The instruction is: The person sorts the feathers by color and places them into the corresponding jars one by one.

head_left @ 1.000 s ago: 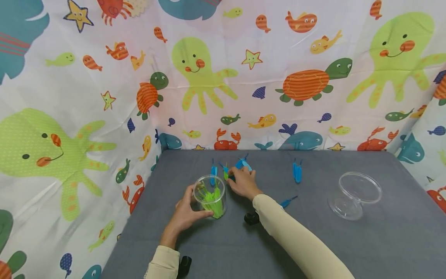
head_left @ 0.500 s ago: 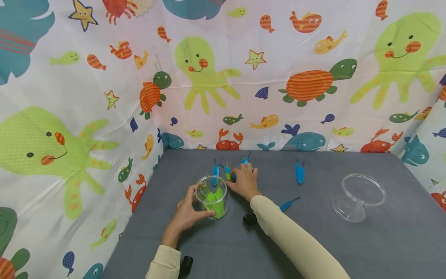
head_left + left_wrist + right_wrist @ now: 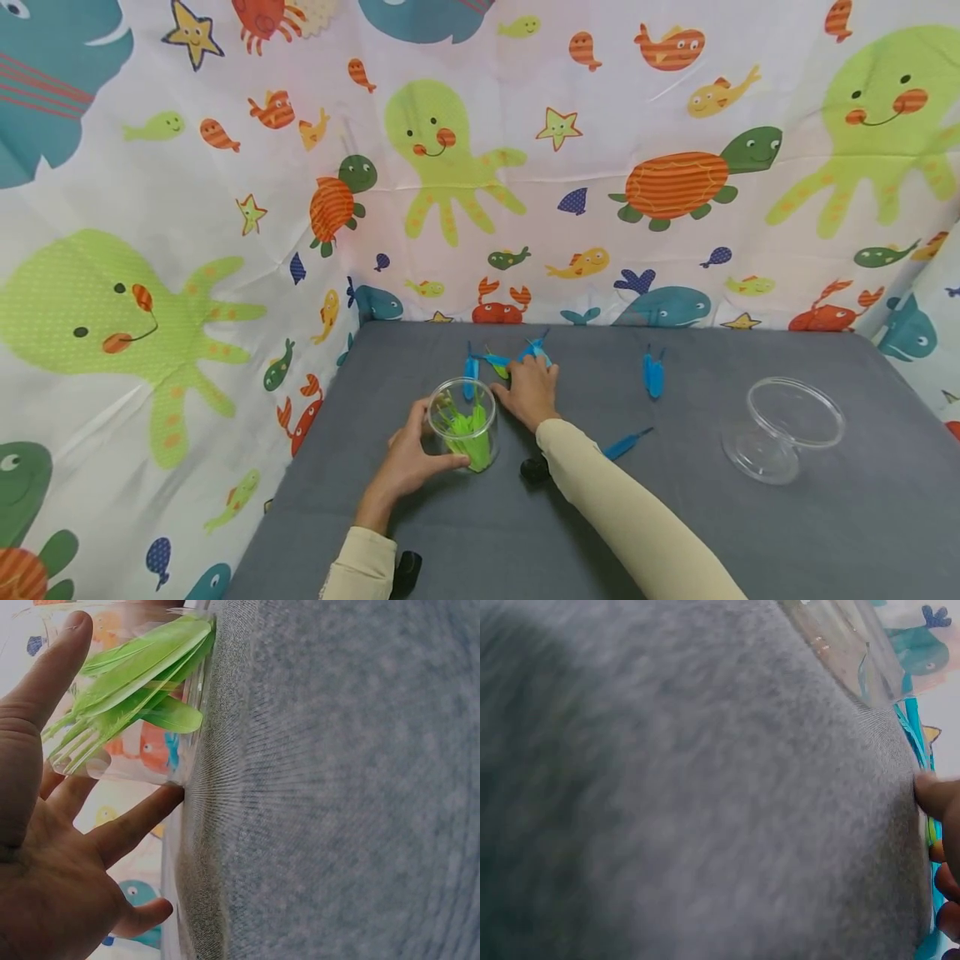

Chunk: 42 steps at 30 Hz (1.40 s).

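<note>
A person's left hand (image 3: 408, 457) curls around a clear jar (image 3: 462, 423) of green picks (image 3: 467, 433) standing on the grey table (image 3: 675, 533). Just behind the jar, the right hand (image 3: 529, 393) presses curled fingers on scattered blue picks (image 3: 470, 377); whether it pinches one cannot be told.

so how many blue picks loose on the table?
5 visible: one behind the jar, two by the right hand, one mid-table, one beside the right sleeve. The hand may hide more.

Cream long sleeves (image 3: 630, 517), black wrist cameras (image 3: 535, 469)
</note>
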Each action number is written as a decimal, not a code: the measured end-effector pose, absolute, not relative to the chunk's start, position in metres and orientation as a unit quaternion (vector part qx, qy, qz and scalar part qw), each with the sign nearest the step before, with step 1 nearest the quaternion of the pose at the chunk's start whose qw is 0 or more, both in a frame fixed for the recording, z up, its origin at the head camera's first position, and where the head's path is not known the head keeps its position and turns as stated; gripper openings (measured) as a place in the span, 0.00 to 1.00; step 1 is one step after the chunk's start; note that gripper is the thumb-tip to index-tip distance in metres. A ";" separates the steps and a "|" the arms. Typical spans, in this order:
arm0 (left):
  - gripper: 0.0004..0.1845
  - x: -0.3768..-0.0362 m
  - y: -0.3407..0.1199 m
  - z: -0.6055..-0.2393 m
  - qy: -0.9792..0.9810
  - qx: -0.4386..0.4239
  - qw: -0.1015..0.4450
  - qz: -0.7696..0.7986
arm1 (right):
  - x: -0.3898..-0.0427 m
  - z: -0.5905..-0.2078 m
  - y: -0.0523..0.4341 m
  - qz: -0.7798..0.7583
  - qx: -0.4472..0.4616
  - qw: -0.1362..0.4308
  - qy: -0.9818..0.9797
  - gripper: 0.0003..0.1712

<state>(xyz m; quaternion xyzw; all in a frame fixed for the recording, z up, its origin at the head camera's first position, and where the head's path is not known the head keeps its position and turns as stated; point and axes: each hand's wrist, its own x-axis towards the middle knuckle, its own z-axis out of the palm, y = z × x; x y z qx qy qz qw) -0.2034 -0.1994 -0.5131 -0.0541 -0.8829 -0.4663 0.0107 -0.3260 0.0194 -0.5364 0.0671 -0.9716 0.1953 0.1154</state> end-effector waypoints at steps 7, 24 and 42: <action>0.53 -0.203 -0.195 -0.514 -0.880 -0.051 0.012 -0.471 | -0.331 -0.538 0.021 0.188 0.070 0.156 -0.967 0.14; 0.53 -0.202 -0.194 -0.514 -0.876 -0.059 0.010 -0.479 | -0.328 -0.537 0.033 0.138 0.134 0.206 -0.959 0.07; 0.52 -0.204 -0.201 -0.516 -0.879 -0.048 0.004 -0.475 | -0.323 -0.519 0.067 0.249 0.114 0.086 -0.958 0.14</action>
